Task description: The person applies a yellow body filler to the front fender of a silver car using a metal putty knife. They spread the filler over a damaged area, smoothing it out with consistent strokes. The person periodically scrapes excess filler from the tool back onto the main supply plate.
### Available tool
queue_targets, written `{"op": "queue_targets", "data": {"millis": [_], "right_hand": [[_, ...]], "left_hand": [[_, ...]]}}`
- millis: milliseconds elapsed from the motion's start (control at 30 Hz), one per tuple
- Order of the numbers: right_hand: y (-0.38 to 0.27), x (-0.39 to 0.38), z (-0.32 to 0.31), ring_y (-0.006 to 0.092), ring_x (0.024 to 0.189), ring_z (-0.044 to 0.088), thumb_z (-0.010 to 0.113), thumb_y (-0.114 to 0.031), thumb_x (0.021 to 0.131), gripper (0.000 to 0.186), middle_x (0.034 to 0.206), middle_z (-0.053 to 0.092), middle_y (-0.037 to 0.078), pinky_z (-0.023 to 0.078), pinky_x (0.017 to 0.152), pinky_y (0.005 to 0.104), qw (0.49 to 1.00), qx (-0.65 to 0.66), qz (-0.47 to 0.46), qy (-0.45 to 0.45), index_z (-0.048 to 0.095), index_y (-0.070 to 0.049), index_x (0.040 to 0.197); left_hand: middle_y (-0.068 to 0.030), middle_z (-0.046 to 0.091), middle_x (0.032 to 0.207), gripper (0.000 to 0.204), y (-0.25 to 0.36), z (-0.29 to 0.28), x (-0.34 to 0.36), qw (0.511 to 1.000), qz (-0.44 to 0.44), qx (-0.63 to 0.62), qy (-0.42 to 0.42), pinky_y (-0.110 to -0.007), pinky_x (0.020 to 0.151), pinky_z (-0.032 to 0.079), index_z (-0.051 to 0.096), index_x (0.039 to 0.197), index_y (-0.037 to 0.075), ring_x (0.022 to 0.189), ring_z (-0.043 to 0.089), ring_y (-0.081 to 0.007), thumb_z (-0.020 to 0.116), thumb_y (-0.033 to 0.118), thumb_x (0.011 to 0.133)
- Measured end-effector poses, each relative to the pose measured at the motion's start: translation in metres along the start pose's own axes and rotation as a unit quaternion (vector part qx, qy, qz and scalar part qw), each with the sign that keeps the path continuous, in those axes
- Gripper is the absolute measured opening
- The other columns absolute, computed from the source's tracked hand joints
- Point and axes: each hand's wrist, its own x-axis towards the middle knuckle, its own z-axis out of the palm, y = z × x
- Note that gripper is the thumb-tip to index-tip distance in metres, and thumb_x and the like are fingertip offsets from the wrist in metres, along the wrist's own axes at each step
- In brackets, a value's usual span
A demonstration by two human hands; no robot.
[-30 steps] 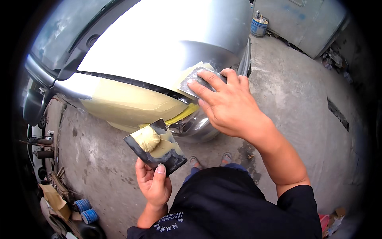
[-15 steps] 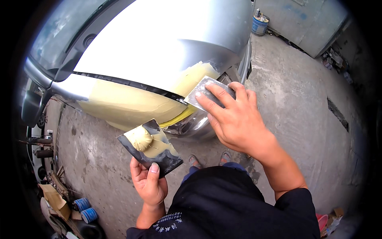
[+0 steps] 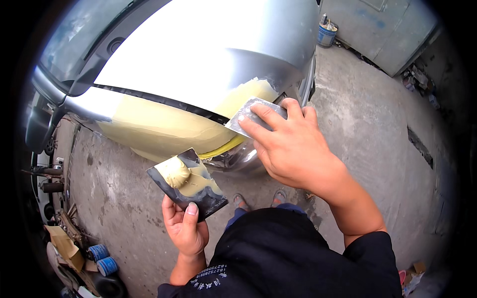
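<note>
My left hand [image 3: 185, 228] grips a dark flat board [image 3: 211, 201] by its lower edge, thumb on top. A mound of cream-yellow body filler [image 3: 174, 172] sits on the board, with more smeared beside it. In my right hand [image 3: 293, 144] is a grey flat spreader [image 3: 253, 113], fingers pressed on its face. The spreader lies over the front corner of the silver car, near the gap beside the hood [image 3: 198, 44]; whether its edge touches is hidden. Yellowish filler covers the fender [image 3: 159, 126] and a patch on the hood corner [image 3: 246, 94]. A brighter yellow strip [image 3: 223, 147] borders the headlight area.
A blue bucket [image 3: 326, 36] stands by the grey metal wall at the far right. Blue cans [image 3: 107, 266] and a cardboard box [image 3: 64, 247] lie at lower left. The car's side mirror [image 3: 39, 131] juts out at left. Concrete floor [image 3: 367, 129] surrounds the car.
My right hand and the spreader have shifted slightly left along the car's corner. My left hand and the board stay nearly in place. The view has tilted a little.
</note>
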Motion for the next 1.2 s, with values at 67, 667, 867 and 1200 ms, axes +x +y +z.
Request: {"op": "queue_targets", "data": {"millis": [67,667,867,1200], "right_hand": [[0.005,0.003,-0.007,0.0365,0.1,0.051,0.058,-0.018,0.084,0.038,0.124,0.056,0.009,0.04,0.076,0.0458,1.0,0.007,0.0,-0.003,0.058,-0.016,0.122],[0.022,-0.019,0.03,0.0394,0.11,0.046,0.06,-0.017,0.084,0.039,0.133,0.05,0.007,0.037,0.086,0.0497,0.998,0.048,0.008,0.03,0.06,-0.018,0.123],[0.028,-0.038,0.057,0.0387,0.111,0.044,0.062,-0.017,0.082,0.04,0.134,0.049,0.006,0.036,0.088,0.0482,0.995,0.066,0.022,0.065,0.06,-0.019,0.123],[0.035,-0.015,0.018,0.0341,0.106,0.046,0.06,-0.02,0.086,0.044,0.133,0.049,0.006,0.039,0.086,0.044,0.994,0.05,0.071,0.064,0.055,-0.019,0.129]], "left_hand": [[-0.0151,0.05,0.134,0.055,0.0,0.001,0.001,1.0,-0.002,-0.003,-0.005,-0.039,0.107,0.036,0.036,0.137,-0.003,0.123,0.049,-0.0247,0.054,-0.001,0.086],[-0.0152,0.05,0.133,0.055,-0.003,0.005,0.007,1.0,-0.013,0.013,0.003,-0.039,0.107,0.036,0.037,0.137,-0.003,0.123,0.05,-0.0246,0.055,-0.001,0.085],[-0.0155,0.05,0.133,0.055,-0.004,0.009,0.008,1.0,-0.019,0.019,0.008,-0.04,0.106,0.037,0.037,0.137,-0.003,0.122,0.05,-0.025,0.054,-0.001,0.085],[-0.016,0.048,0.135,0.055,-0.003,0.014,0.009,0.999,-0.028,-0.009,0.011,-0.04,0.108,0.033,0.036,0.137,-0.005,0.125,0.047,-0.0255,0.053,-0.004,0.084]]}}
